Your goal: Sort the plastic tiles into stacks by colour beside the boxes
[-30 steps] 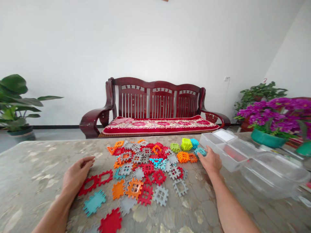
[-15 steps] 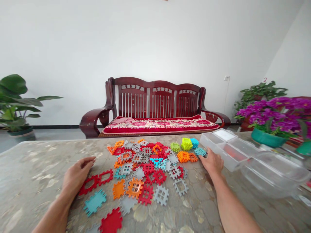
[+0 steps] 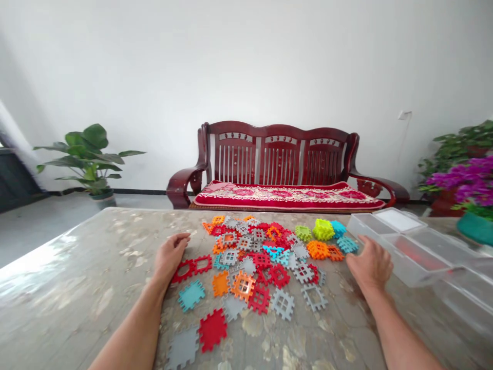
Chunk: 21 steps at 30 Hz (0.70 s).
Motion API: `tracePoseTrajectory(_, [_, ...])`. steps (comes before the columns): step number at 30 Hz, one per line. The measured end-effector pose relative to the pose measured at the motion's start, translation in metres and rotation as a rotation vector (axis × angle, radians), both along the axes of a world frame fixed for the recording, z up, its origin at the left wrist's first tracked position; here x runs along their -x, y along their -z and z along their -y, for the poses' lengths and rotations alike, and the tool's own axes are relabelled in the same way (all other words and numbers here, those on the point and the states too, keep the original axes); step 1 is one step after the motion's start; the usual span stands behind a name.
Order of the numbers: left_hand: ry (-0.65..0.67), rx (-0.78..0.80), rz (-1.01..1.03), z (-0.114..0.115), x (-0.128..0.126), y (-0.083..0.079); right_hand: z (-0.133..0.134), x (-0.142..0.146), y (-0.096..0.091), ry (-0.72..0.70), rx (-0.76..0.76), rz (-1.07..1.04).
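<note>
Several flat interlocking plastic tiles (image 3: 262, 262) in red, orange, grey and teal lie scattered on a marbled table (image 3: 77, 288). My left hand (image 3: 169, 255) rests palm down at the pile's left edge, fingers loosely curved, touching a red frame tile (image 3: 190, 268). My right hand (image 3: 370, 265) lies on the table at the pile's right edge, fingers relaxed and apart, close to a teal tile (image 3: 347, 244) and an orange one (image 3: 322, 251). Neither hand holds anything. Small built cubes in lime (image 3: 322, 229), green and teal stand at the back of the pile.
Clear plastic boxes (image 3: 400, 241) sit right of my right hand. A purple flowering plant in a teal pot (image 3: 472, 198) is at the far right. Behind the table stand a dark red wooden bench (image 3: 281, 169) and a leafy potted plant (image 3: 90, 156).
The view has swung to the left, so everything sits further right in the picture. My hands keep their places beside the tile pile.
</note>
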<state>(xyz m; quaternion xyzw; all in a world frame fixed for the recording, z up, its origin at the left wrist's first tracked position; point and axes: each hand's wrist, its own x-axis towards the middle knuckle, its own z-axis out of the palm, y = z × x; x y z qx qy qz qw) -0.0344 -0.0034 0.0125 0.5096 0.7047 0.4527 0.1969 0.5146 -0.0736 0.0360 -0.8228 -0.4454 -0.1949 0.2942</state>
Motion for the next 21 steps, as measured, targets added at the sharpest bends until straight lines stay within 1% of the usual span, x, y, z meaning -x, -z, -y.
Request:
tracePoseTrajectory(2, [0.048,-0.062,0.135,0.000,-0.004,-0.001,-0.002,0.014,0.000,-0.126,-0.124,0.015])
tracePoseTrajectory(3, [0.048,-0.075,0.149,0.000,-0.007,-0.001,-0.003,0.024,-0.001,-0.220,-0.162,0.019])
tracePoseTrajectory(5, [0.048,-0.094,0.166,0.001,-0.011,-0.002,-0.006,0.050,-0.004,-0.438,-0.174,0.004])
tracePoseTrajectory(8, [0.064,-0.118,0.201,0.002,-0.018,-0.003,-0.005,0.103,-0.011,-0.756,-0.077,-0.073])
tracePoseTrajectory(11, [0.098,-0.131,0.251,0.003,-0.027,-0.003,0.000,0.163,-0.020,-1.036,0.089,-0.084])
tracePoseTrajectory(14, [0.154,-0.136,0.367,0.005,-0.038,-0.005,0.000,0.214,-0.027,-1.195,0.176,-0.047])
tracePoseTrajectory(16, [0.219,-0.136,0.486,0.007,-0.044,-0.008,-0.007,0.240,-0.030,-1.274,0.226,0.027])
tracePoseTrajectory(19, [0.317,-0.124,0.617,0.012,-0.051,-0.012,-0.019,0.262,-0.032,-1.362,0.309,0.162])
tracePoseTrajectory(21, [0.344,-0.120,0.655,0.014,-0.053,-0.014,-0.023,0.265,-0.031,-1.383,0.361,0.238])
